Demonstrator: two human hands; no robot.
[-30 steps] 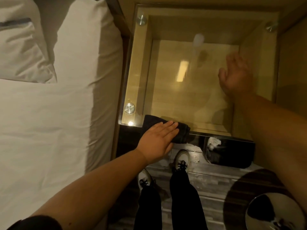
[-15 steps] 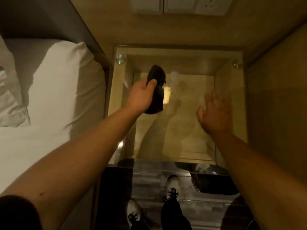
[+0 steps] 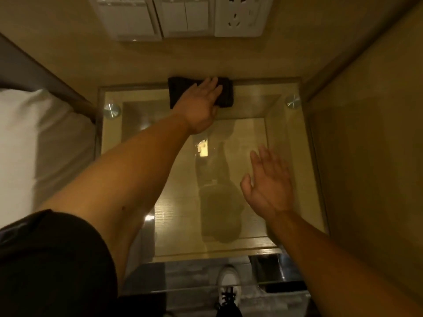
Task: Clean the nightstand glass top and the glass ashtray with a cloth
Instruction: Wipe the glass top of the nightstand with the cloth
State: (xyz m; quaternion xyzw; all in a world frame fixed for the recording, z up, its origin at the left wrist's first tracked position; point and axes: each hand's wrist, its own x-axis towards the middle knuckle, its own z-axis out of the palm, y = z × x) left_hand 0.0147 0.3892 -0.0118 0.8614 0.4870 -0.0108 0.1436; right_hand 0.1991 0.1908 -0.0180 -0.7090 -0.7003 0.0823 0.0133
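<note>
Fingers (image 3: 211, 88) of left hand (image 3: 201, 106): straight, close together, pressed flat on dark cloth (image 3: 178, 92); no curl around it. Cloth: folded, under and just left of those fingertips, lying on far edge of nightstand glass top (image 3: 295, 143), against the wall. Left of the fingers: round metal standoff (image 3: 112, 110) at far-left glass corner; beyond it, white bedding (image 3: 34, 138). Past the fingertips, on the wall: white switch panel (image 3: 146, 17) and socket (image 3: 240, 17). Right of the fingers: second standoff (image 3: 293, 101) at far-right corner. Right hand (image 3: 267, 184): fingers straight, slightly spread, holding nothing, palm over the glass; contact with glass not determinable. Below right hand, past near glass edge: white shoe (image 3: 229, 284) on floor. Ashtray: not identifiable.
</note>
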